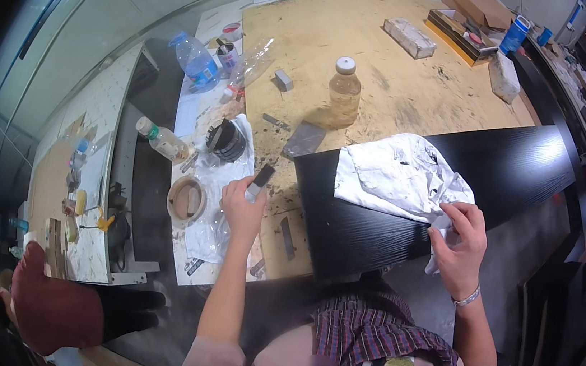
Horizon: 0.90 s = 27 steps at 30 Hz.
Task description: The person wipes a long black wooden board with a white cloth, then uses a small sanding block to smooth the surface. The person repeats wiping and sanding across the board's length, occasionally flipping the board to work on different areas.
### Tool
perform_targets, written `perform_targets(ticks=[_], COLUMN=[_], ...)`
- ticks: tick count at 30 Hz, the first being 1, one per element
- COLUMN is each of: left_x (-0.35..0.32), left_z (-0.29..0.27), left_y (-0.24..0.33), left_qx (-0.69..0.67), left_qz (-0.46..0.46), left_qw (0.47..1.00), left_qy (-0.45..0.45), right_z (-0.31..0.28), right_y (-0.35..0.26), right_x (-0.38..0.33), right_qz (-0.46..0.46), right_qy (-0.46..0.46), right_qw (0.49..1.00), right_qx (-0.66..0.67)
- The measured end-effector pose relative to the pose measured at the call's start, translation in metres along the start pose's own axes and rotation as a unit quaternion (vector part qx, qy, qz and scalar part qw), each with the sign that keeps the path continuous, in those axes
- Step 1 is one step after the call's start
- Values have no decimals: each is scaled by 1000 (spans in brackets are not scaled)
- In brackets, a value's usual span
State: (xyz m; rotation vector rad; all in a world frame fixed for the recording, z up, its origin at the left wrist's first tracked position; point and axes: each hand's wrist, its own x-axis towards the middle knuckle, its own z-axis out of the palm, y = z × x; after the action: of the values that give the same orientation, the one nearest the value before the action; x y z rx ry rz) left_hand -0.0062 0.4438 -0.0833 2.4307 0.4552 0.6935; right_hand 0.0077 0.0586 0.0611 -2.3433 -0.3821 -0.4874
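Observation:
My left hand is closed around a small block with a black end and a pale grey lower part, held over the table's near left area. At the right, my right hand pinches the near edge of a stained white cloth. The cloth lies crumpled on a black wood-grain board, and part of it hangs past the board's near edge. Close to my left hand are a round tape roll with small pieces inside and a black-smeared open container on white sheeting.
Behind the board stands a capped bottle of yellowish liquid, near a flat grey pad. Plastic bottles line the left side. A wrapped block and a box of items sit far right. A person in dark red is at lower left.

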Motion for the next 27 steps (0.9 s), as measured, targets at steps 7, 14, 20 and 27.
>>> perform_targets(ticks=[7,14,20,27], left_x=[-5,23,17,21], left_z=[36,-24,-29,-7], left_y=[-38,80,197,249], left_qx=[139,-190,-178,-220], left_qz=[-48,49,315,347], left_qw=[989,981,926,892], left_qy=[-8,-2,-110,-190], right_z=[13,20,-15,-36], right_y=[9,33,22,15], right_x=[10,19,36,56], right_qz=[-35,-59,-11,5], right_qy=[6,23,13,-87], right_qw=[989,974,1000,962], right_qx=[-140,-220,-22,259])
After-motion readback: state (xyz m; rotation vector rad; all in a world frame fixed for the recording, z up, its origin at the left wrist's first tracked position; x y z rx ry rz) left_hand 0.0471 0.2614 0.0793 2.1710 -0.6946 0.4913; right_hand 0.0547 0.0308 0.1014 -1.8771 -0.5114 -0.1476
